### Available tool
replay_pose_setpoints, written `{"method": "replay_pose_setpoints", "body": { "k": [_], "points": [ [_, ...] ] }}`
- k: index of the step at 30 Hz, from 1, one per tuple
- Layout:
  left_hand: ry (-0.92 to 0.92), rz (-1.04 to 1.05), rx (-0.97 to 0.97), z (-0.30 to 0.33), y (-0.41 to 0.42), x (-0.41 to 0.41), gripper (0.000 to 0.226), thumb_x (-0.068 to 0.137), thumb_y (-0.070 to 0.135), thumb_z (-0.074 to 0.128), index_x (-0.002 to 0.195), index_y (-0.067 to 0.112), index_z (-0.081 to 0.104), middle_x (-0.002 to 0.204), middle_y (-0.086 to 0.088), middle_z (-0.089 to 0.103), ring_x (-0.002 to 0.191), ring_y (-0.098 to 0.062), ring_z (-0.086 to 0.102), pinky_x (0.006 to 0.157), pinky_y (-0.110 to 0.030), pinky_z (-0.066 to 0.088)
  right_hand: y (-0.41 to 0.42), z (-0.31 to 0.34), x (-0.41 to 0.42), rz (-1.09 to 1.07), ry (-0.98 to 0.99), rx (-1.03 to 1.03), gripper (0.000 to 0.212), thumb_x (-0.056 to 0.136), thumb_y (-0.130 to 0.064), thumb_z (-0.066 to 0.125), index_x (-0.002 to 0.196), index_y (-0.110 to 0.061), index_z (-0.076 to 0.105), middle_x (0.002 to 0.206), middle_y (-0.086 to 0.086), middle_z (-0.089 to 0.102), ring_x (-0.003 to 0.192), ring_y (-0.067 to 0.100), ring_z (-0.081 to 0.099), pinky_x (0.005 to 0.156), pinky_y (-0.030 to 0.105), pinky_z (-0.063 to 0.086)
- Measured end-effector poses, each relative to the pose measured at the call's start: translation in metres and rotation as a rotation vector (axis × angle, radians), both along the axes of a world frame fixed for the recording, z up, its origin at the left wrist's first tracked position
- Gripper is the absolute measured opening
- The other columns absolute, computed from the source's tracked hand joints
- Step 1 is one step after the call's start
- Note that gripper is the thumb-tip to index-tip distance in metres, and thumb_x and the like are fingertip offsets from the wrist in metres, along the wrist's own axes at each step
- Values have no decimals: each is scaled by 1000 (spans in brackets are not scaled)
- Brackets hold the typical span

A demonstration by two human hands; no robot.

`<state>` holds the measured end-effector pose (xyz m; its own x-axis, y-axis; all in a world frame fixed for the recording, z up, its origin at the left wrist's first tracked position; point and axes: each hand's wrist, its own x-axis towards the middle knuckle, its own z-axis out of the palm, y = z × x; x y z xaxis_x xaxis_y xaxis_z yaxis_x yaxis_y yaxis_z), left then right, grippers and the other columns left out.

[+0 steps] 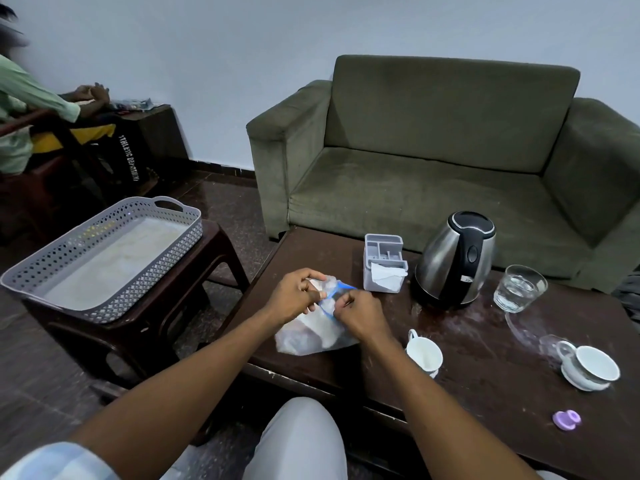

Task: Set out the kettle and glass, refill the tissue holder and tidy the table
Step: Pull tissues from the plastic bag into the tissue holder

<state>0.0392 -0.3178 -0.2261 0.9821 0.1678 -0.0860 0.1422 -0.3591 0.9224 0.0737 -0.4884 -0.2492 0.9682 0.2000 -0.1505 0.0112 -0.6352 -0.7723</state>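
Crumpled clear plastic bag [313, 336], blue-edged mouth, white tissues inside

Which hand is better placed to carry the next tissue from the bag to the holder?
Right. The right hand grips the bag nearer the tissue holder; the left hand is farther away.

wall [242, 46] pale, plain | floor [239, 209] dark, perhaps stone | sofa [433, 161] olive

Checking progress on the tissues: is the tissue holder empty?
No, a white tissue sticks out of the grey tissue holder beside the kettle.
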Motion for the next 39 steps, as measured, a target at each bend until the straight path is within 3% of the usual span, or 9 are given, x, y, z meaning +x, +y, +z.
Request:
{"method": "replay_pose_setpoints", "body": {
  "k": [8, 12, 16, 21, 24, 30, 33, 36, 39],
  "points": [
    [-84, 63, 168, 9, -12, 7, 30, 92, 15, 70, 121, 20, 76, 80, -9, 74, 78, -18, 70, 84, -43, 60, -30, 33, 3, 31, -374, 194, 23, 79, -11, 55, 91, -27, 67, 72, -8, 65, 70, 9, 61, 63, 13, 45],
    [43, 377, 248, 13, -6, 15, 60, 96, 42, 62, 151, 22, 48, 127, -6, 71, 128, -30, 61, 113, -50, 44, -39, 30, 7, -73, -159, 542, 37, 85, 4, 48, 98, -23, 70, 75, -5, 63, 68, 10, 55, 66, 25, 45],
    [361, 289, -156, 2, 13, 11, 84, 86, 15, 70, 161, 18, 32, 151, -12, 53, 130, -36, 59, 106, -43, 51, -45, 18, 7, -156, 68, 781, 41, 85, 13, 46, 107, -14, 68, 90, 14, 62, 83, 24, 54, 73, 33, 45],
    [256, 181, -131, -7, 27, 6, 30, 83, -11, 70, 94, 16, 78, 91, -5, 77, 96, -27, 71, 67, -22, 54, -63, 22, 11, -134, -88, 590, 40, 90, 13, 46, 108, -16, 67, 76, -10, 67, 72, 13, 59, 68, 27, 49],
    [211, 163, 160, -6, 38, 10, 31, 85, -9, 66, 102, 12, 80, 96, -8, 77, 95, -23, 69, 77, -27, 54, -80, 52, 30, -58, -287, 324, 39, 91, 7, 45, 112, -15, 70, 101, 0, 75, 92, 21, 69, 80, 26, 51],
    [145, 255, 835, 10, 15, 21, 66, 78, 20, 67, 143, 24, 55, 143, -7, 53, 140, -33, 43, 111, -53, 32, -102, 124, 86, 165, -512, -147, 44, 91, 10, 43, 107, -13, 78, 114, 8, 73, 102, 22, 65, 90, 30, 51],
    [-232, -41, 547, 34, -24, 53, 89, 73, 19, 78, 155, 26, 45, 154, -1, 53, 143, -23, 47, 117, -48, 36, -103, 142, 102, 378, -516, -254, 37, 97, 6, 46, 115, -12, 72, 111, 3, 71, 88, 12, 59, 79, 20, 43],
    [-259, -379, 264, 52, -67, 90, 111, 70, -2, 84, 164, 20, 29, 162, -1, 46, 143, -15, 47, 121, -37, 40, -99, 153, 109, 575, -523, -322, 35, 95, 6, 49, 122, -10, 62, 109, 7, 68, 97, 25, 62, 89, 35, 49],
    [-177, -432, 331, 57, -94, 122, 73, 75, 0, 79, 142, 7, 51, 131, -11, 66, 121, -30, 63, 100, -40, 55, -97, 157, 115, 681, -501, -344, 36, 94, 6, 50, 124, -12, 57, 112, 6, 68, 101, 27, 63, 93, 39, 49]
  ]
}}
